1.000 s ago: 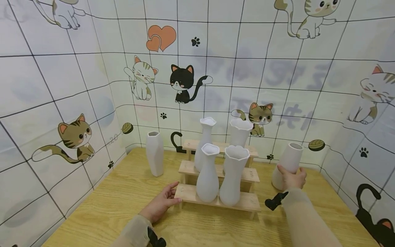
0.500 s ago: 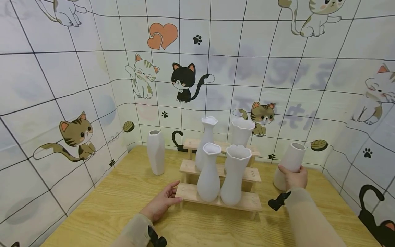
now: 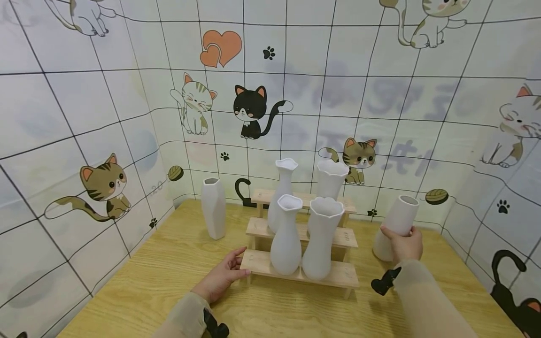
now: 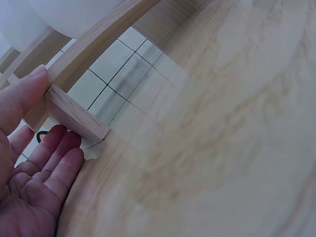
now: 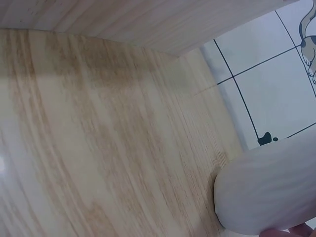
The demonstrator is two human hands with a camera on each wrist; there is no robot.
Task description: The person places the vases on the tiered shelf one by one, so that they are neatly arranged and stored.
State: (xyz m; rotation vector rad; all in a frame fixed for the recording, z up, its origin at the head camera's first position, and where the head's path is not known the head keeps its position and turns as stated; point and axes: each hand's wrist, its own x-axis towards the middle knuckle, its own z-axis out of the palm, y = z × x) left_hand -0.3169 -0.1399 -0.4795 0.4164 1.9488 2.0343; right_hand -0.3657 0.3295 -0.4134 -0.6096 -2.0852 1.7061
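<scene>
A three-step wooden display stand sits mid-table with white vases on it. On its front step are a narrow-necked vase and a wide-mouthed ruffled vase; two more stand behind. My left hand holds the left end of the front step, thumb at the front corner; in the left wrist view its fingers are beside the step's leg. At the right, my right hand grips a smooth white vase around its middle. That vase's base is at the tabletop in the right wrist view.
A faceted white vase stands on the wooden table at the back left. Cat-printed sheeting encloses the table's back and both sides.
My right wrist has shifted slightly to the right, while the hand keeps its grip on the vase. The left hand, the stand and the other vases have stayed in place.
</scene>
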